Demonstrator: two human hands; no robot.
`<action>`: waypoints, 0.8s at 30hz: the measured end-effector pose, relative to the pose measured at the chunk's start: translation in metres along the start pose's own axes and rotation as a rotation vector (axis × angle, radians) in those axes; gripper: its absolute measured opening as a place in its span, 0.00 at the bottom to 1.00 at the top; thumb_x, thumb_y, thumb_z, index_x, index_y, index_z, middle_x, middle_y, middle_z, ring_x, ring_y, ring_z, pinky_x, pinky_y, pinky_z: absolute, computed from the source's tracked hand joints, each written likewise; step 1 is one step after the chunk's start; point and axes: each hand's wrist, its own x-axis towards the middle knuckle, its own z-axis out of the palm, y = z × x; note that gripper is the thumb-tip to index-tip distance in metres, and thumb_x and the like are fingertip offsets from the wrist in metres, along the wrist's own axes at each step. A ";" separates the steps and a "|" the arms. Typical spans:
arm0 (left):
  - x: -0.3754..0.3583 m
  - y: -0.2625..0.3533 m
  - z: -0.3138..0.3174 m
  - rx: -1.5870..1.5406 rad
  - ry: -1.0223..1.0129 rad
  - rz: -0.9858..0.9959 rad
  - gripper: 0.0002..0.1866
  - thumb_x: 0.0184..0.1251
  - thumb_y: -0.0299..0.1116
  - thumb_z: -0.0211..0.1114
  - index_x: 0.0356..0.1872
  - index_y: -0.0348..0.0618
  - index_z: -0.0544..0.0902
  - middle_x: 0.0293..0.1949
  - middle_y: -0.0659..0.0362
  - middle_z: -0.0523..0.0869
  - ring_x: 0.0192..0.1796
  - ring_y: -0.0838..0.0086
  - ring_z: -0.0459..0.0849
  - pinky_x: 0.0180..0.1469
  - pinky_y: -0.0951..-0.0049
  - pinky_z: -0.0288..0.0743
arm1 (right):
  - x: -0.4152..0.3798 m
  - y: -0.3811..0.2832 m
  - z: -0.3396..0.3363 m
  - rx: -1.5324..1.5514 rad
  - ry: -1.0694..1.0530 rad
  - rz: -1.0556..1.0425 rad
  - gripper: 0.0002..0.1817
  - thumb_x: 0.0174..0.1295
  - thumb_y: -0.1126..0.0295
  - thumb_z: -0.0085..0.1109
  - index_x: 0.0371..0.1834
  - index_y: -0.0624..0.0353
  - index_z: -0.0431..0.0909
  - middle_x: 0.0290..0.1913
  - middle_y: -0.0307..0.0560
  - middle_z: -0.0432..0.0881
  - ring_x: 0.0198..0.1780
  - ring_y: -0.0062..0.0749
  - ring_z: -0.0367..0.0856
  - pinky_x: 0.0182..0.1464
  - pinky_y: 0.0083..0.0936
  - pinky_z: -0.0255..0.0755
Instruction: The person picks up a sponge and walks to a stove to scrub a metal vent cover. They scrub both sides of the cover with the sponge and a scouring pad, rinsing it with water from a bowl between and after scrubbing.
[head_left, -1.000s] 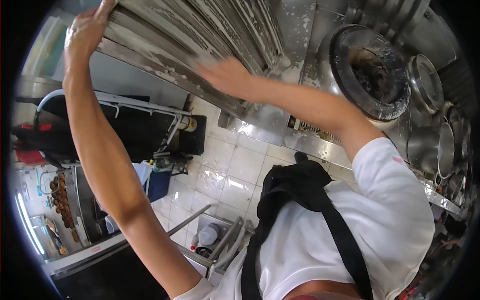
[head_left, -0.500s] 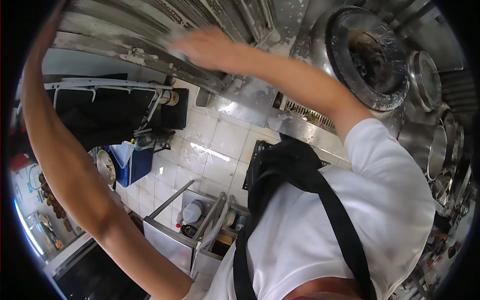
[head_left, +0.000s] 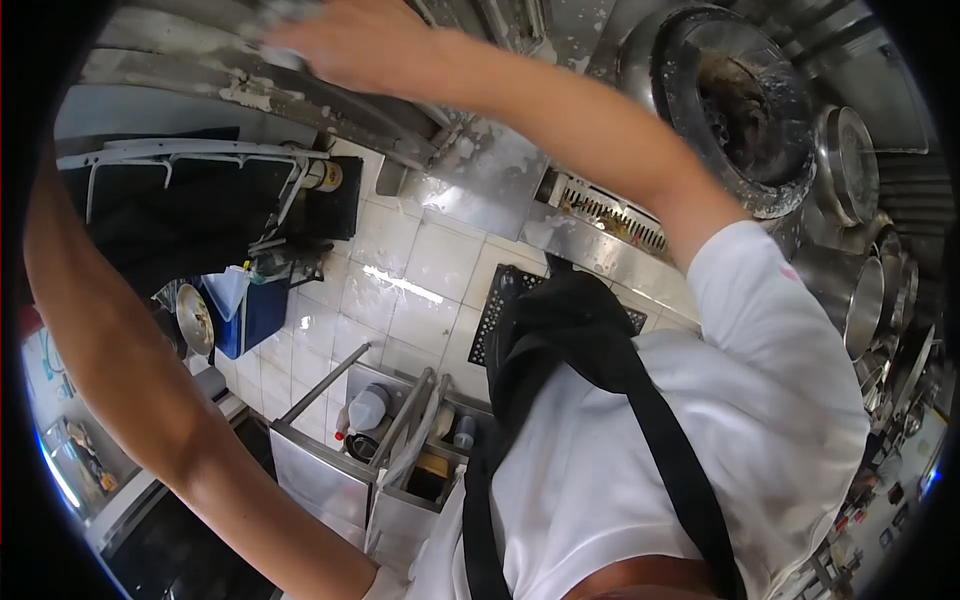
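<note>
At the upper left, my right hand (head_left: 345,45) is closed round a pale, greyish wad (head_left: 285,45), blurred by motion. The hand is over long ridged metal panels (head_left: 170,70) streaked with white foam. Whether the wad is a cloth or a scrubbing pad cannot be made out. My left arm reaches up along the left side, and its hand is outside the picture. Foam spots also mark the steel surface (head_left: 480,190) below my right forearm.
A round metal burner (head_left: 740,110) and pots (head_left: 840,290) stand on the right. A slotted drain (head_left: 610,215) lies below my right forearm. A white rack (head_left: 190,150), blue crate (head_left: 250,320) and steel cart (head_left: 320,470) are at the left and below, over a wet tiled floor (head_left: 400,290).
My right hand has moved up and left along the ridged panels with the pale wad. My left arm has shifted slightly left, and the view has shifted a little.
</note>
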 end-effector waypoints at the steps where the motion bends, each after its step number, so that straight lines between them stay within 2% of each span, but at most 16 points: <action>1: 0.007 -0.018 0.014 -0.078 0.100 0.112 0.48 0.65 0.74 0.51 0.38 0.24 0.87 0.29 0.37 0.86 0.33 0.51 0.84 0.40 0.50 0.77 | -0.037 -0.004 0.020 0.009 -0.103 0.138 0.24 0.69 0.70 0.48 0.69 0.44 0.70 0.60 0.50 0.80 0.53 0.49 0.85 0.47 0.46 0.82; 2: 0.004 -0.015 0.010 -0.067 0.103 0.104 0.48 0.65 0.74 0.51 0.38 0.24 0.87 0.29 0.37 0.86 0.33 0.51 0.84 0.40 0.50 0.77 | -0.073 -0.008 0.040 0.003 -0.207 0.275 0.25 0.70 0.70 0.45 0.71 0.42 0.69 0.64 0.50 0.78 0.55 0.50 0.84 0.51 0.45 0.82; 3: 0.000 -0.005 0.005 -0.024 0.036 -0.011 0.49 0.65 0.74 0.52 0.38 0.22 0.86 0.31 0.36 0.86 0.34 0.51 0.84 0.40 0.50 0.78 | -0.106 -0.016 0.037 0.164 -0.564 0.553 0.24 0.70 0.71 0.45 0.69 0.44 0.71 0.63 0.55 0.78 0.56 0.55 0.83 0.56 0.47 0.80; 5: -0.006 0.016 -0.005 0.034 -0.042 -0.144 0.47 0.66 0.72 0.52 0.39 0.22 0.85 0.34 0.35 0.85 0.37 0.50 0.84 0.42 0.50 0.78 | -0.230 0.015 0.115 0.038 -0.788 0.490 0.18 0.69 0.70 0.48 0.60 0.52 0.80 0.49 0.60 0.84 0.51 0.55 0.85 0.43 0.48 0.82; 6: -0.006 0.018 -0.006 0.034 -0.034 -0.126 0.45 0.66 0.71 0.52 0.40 0.24 0.84 0.35 0.35 0.85 0.38 0.50 0.84 0.43 0.50 0.78 | -0.214 0.016 0.110 0.028 -0.775 0.483 0.18 0.69 0.70 0.48 0.60 0.52 0.80 0.49 0.60 0.84 0.51 0.55 0.85 0.43 0.48 0.82; 8: -0.012 0.018 -0.008 0.032 -0.026 -0.094 0.42 0.68 0.68 0.51 0.43 0.27 0.83 0.38 0.35 0.85 0.40 0.50 0.84 0.45 0.50 0.77 | -0.152 -0.003 0.075 -0.109 -0.922 0.547 0.13 0.64 0.68 0.51 0.47 0.56 0.83 0.51 0.53 0.85 0.55 0.47 0.84 0.59 0.51 0.76; 9: -0.011 0.020 -0.006 0.028 -0.043 -0.068 0.40 0.68 0.67 0.51 0.44 0.29 0.83 0.39 0.35 0.84 0.42 0.50 0.84 0.47 0.50 0.77 | -0.089 -0.019 0.027 -0.033 -0.900 0.510 0.11 0.65 0.67 0.51 0.43 0.55 0.84 0.45 0.51 0.87 0.51 0.44 0.86 0.51 0.48 0.79; 11: -0.014 0.019 -0.018 0.027 -0.009 -0.060 0.37 0.70 0.65 0.51 0.47 0.33 0.82 0.42 0.35 0.84 0.44 0.50 0.83 0.49 0.51 0.77 | -0.003 -0.025 -0.018 -0.256 -0.137 0.108 0.11 0.66 0.65 0.53 0.46 0.51 0.83 0.36 0.52 0.87 0.40 0.48 0.88 0.38 0.43 0.81; 12: -0.013 0.017 -0.018 0.023 -0.019 -0.038 0.35 0.70 0.63 0.50 0.48 0.34 0.82 0.43 0.35 0.84 0.45 0.50 0.83 0.50 0.51 0.77 | 0.060 -0.039 -0.059 -0.125 -0.333 0.341 0.16 0.67 0.66 0.52 0.57 0.48 0.79 0.39 0.50 0.88 0.41 0.50 0.87 0.40 0.44 0.81; 15: -0.008 0.002 -0.013 0.015 -0.041 0.078 0.31 0.72 0.60 0.49 0.52 0.40 0.80 0.48 0.35 0.83 0.49 0.49 0.83 0.54 0.51 0.76 | 0.088 -0.069 -0.110 0.066 -0.403 0.239 0.21 0.65 0.67 0.52 0.63 0.45 0.76 0.39 0.49 0.88 0.40 0.51 0.87 0.41 0.45 0.80; 17: -0.003 -0.017 -0.004 0.041 -0.029 0.264 0.28 0.74 0.57 0.49 0.55 0.43 0.79 0.50 0.35 0.83 0.51 0.49 0.83 0.56 0.51 0.76 | 0.016 -0.050 -0.018 -0.071 -0.167 0.475 0.19 0.68 0.68 0.45 0.61 0.43 0.77 0.40 0.57 0.87 0.39 0.55 0.87 0.43 0.50 0.81; 18: 0.001 -0.025 0.003 0.106 -0.018 0.407 0.27 0.75 0.56 0.49 0.56 0.45 0.79 0.52 0.36 0.82 0.53 0.49 0.82 0.57 0.52 0.75 | -0.033 -0.050 0.005 -0.011 -0.279 0.667 0.21 0.68 0.68 0.47 0.64 0.42 0.76 0.42 0.57 0.87 0.44 0.54 0.86 0.47 0.51 0.80; 19: 0.006 -0.031 0.001 0.396 -0.001 0.454 0.20 0.77 0.47 0.46 0.64 0.60 0.74 0.57 0.37 0.80 0.58 0.48 0.81 0.62 0.53 0.73 | -0.087 -0.038 0.036 -0.040 -0.438 0.740 0.25 0.63 0.70 0.50 0.65 0.41 0.76 0.43 0.57 0.86 0.50 0.53 0.85 0.51 0.50 0.79; 20: 0.009 -0.035 -0.003 0.682 0.030 0.506 0.24 0.79 0.37 0.43 0.72 0.74 0.70 0.61 0.38 0.79 0.63 0.48 0.80 0.68 0.55 0.70 | -0.130 -0.039 0.059 -0.050 -0.467 0.863 0.21 0.59 0.71 0.54 0.57 0.44 0.82 0.43 0.56 0.87 0.51 0.50 0.85 0.52 0.48 0.79; 21: 0.010 -0.044 0.006 0.727 0.075 0.578 0.26 0.79 0.34 0.43 0.73 0.77 0.68 0.61 0.37 0.78 0.62 0.48 0.80 0.68 0.55 0.71 | -0.164 -0.029 0.076 -0.009 -0.680 0.890 0.15 0.56 0.72 0.56 0.45 0.48 0.86 0.42 0.55 0.87 0.50 0.49 0.86 0.50 0.45 0.80; 24: 0.007 -0.047 0.014 0.434 0.109 0.481 0.27 0.78 0.33 0.43 0.73 0.76 0.68 0.61 0.38 0.79 0.62 0.49 0.81 0.67 0.55 0.71 | -0.189 -0.021 0.103 -0.036 -0.623 0.838 0.09 0.54 0.71 0.59 0.38 0.53 0.85 0.38 0.54 0.87 0.44 0.50 0.87 0.42 0.44 0.81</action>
